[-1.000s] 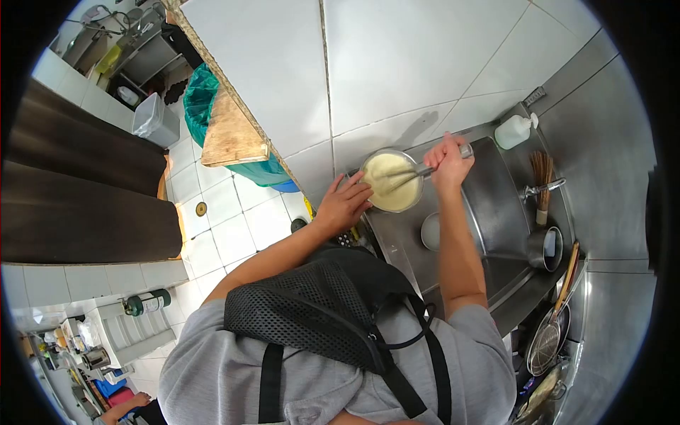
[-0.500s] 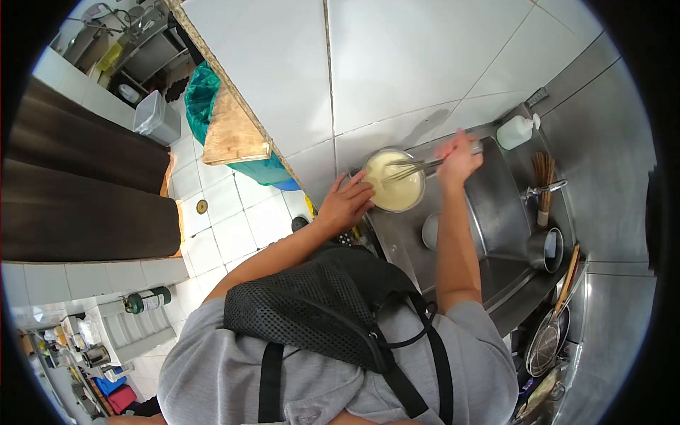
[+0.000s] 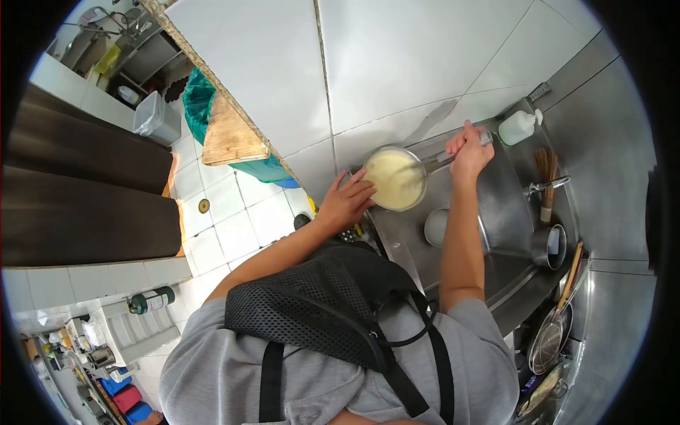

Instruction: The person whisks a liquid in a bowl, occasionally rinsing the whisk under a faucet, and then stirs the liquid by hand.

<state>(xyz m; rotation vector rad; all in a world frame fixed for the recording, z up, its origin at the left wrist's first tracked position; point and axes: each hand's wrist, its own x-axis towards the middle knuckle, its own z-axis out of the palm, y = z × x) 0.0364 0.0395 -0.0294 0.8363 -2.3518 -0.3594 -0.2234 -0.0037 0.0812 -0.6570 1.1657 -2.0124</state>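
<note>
A round bowl [image 3: 423,193] of pale yellow, creamy liquid [image 3: 388,177] stands at the sink's left end by the tiled wall. My left hand [image 3: 347,201] holds the bowl's near-left edge, its fingertips hooked over the rim. Wrapped round the handle of a metal whisk [image 3: 440,162] is my right hand [image 3: 470,151], right of the bowl. The whisk slants down to the left, and its wires, smeared by motion, are in the liquid.
A steel sink [image 3: 499,205] holds a white round dish [image 3: 436,228]. Around it are a soap pump bottle [image 3: 518,128], a faucet [image 3: 549,185], a twig brush [image 3: 545,173], a small pot [image 3: 549,246] and a strainer [image 3: 547,346]. A wooden board [image 3: 228,134] lies over a green-bagged bin [image 3: 199,103].
My right hand has shifted slightly right and up with the whisk, whose wires have moved through the liquid and blurred. My left hand stays on the bowl.
</note>
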